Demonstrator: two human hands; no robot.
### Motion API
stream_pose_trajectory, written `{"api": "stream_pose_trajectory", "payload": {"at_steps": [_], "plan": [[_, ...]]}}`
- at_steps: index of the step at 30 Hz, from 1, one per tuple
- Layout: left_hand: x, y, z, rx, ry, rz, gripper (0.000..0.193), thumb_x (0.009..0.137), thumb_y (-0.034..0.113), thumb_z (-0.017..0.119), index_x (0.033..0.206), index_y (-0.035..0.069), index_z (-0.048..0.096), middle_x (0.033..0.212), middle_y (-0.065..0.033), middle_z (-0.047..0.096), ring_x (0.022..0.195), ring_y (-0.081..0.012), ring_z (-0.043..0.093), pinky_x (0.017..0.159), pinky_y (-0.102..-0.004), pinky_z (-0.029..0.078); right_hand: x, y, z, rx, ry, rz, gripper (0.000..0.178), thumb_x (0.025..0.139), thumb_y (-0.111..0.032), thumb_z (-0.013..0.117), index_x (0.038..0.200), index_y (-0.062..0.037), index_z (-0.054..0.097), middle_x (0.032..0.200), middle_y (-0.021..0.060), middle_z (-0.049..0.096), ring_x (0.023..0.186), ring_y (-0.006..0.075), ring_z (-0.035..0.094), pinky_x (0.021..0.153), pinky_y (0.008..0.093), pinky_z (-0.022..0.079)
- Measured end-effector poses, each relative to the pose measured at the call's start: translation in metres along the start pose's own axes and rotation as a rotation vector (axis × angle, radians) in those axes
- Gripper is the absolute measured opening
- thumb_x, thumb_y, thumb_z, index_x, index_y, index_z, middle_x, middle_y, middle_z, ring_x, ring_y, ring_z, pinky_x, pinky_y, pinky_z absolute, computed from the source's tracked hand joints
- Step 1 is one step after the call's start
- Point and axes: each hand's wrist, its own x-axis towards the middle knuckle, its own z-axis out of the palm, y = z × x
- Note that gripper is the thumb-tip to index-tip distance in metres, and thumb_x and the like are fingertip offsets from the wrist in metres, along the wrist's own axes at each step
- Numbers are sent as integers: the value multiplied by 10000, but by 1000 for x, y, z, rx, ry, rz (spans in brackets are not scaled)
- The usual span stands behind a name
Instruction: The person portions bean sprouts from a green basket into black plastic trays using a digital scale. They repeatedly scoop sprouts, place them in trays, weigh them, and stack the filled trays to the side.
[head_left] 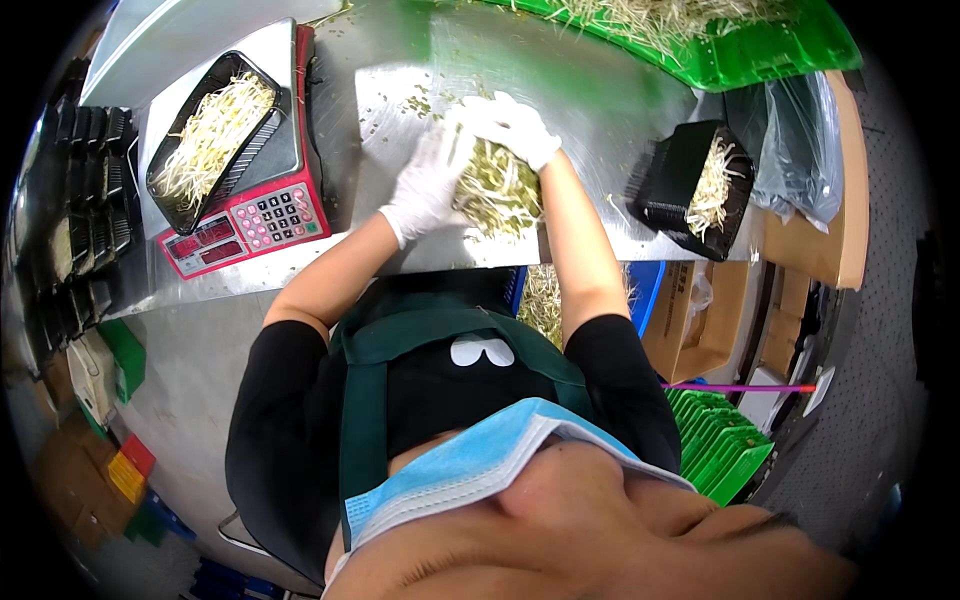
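Sprout clump: loose clump of pale bean sprouts with green bits (497,192), on the brushed-metal surface (385,105) near its front edge, between both hands.
Left hand: white-gloved left hand (425,187), at the clump's left side; fingers extended close together and laid against it, not closed round it.
Right hand: white-gloved right hand (512,128), over the clump's far side, wrist to its right; fingers look bent over the sprouts and near the left fingertips. Cannot tell whether they pinch any.
Scale: red-bodied digital scale with a metal plate and keypad (265,222), left of the hands, display lit.
Tray on scale: black rectangular plastic tray (240,160), set at an angle, holding white-and-yellow sprouts (218,125).
Right side: black ribbed plastic tray (741,185) with sprouts (712,185), well apart from the hands; clear plastic bag (800,150) beyond it, by a brown cardboard box (848,200).
Far edge: bright green plastic crate (765,65), sprouts heaped inside.
Far left: stacked black trays (95,190).
Below surface: blue plastic crate (648,290), sprouts showing beside the right forearm.
Debris: small green bits (420,103) scattered beyond the hands.
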Motion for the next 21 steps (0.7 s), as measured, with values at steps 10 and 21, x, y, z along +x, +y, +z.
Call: {"api": "stream_pose_trajectory", "payload": {"at_steps": [10, 21], "plan": [[-6, 170, 61, -427, -410, 835, 1140, 698, 514, 730, 1495, 61, 52, 1476, -326, 150, 1359, -495, 189, 1124, -513, 171, -363, 52, -26, 544, 433, 539, 265, 837, -155, 674, 1043, 10, 693, 1123, 104, 663, 1156, 191, 546, 1035, 355, 363], [60, 178, 56, -380, -284, 911, 536, 855, 308, 551, 1312, 36, 485, 1350, -156, 481, 1219, -321, 459, 1005, -392, 381, -531, -1, 56, 541, 1077, 1008, 423, 864, -271, 669, 1198, -17, 613, 1191, 77, 632, 1090, 142, 563, 977, 267, 405]]}}
